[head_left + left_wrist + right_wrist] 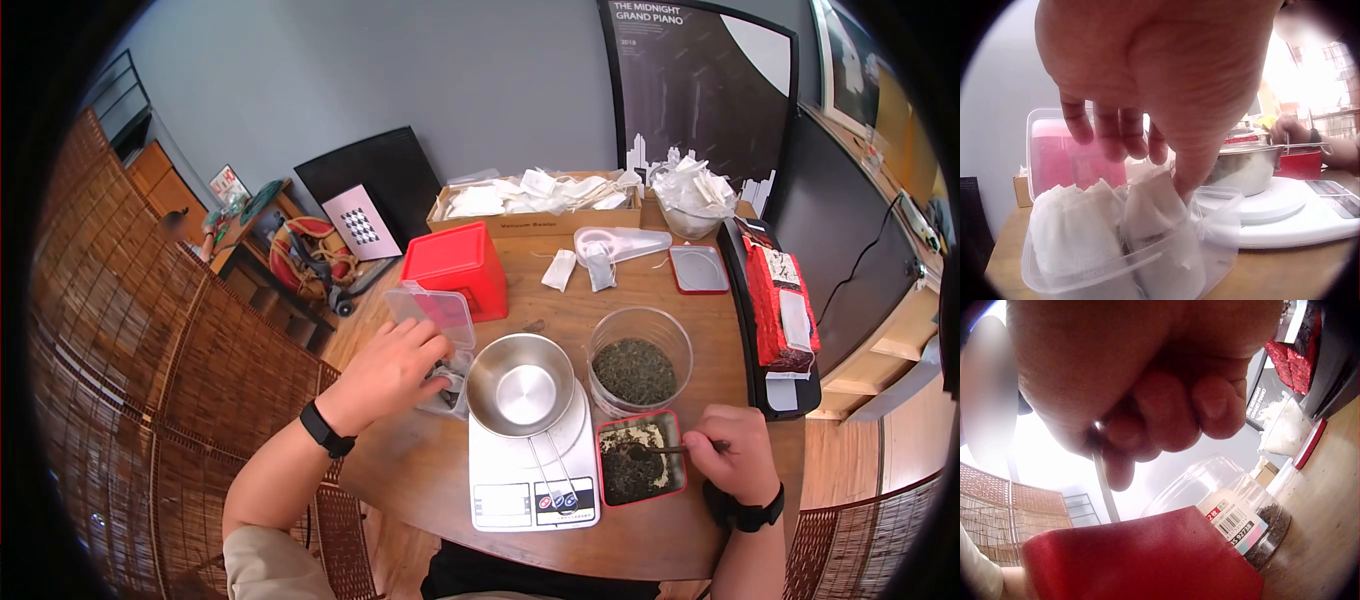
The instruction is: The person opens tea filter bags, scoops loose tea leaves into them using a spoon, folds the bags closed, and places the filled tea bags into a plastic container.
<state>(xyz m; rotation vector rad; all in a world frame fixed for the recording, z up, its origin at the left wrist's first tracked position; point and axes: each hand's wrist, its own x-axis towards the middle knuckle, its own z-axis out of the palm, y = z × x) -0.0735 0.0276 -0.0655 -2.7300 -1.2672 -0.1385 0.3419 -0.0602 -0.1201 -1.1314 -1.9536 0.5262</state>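
Observation:
My left hand [392, 372] hangs over a clear plastic box [1088, 275] with its lid raised. Its fingers are spread apart from the thumb, and the thumb lies right at the top of a white filled tea bag [1154, 215]. Another filled bag [1072, 234] stands beside it in the box. My right hand [738, 452] grips the handle of a spoon [672, 449], whose bowl dips into dark leaves in a red square tin [600, 470]. In the right wrist view the tin's red wall [1141, 562] hides the spoon's lower end.
A metal pan [480, 385] sits on a white kitchen scale [495, 465] between my hands. Behind the tin stands a clear tub [675, 335] of dried leaves. A red container [450, 260], two tea bags [559, 270] and a cardboard box [520, 226] are farther back.

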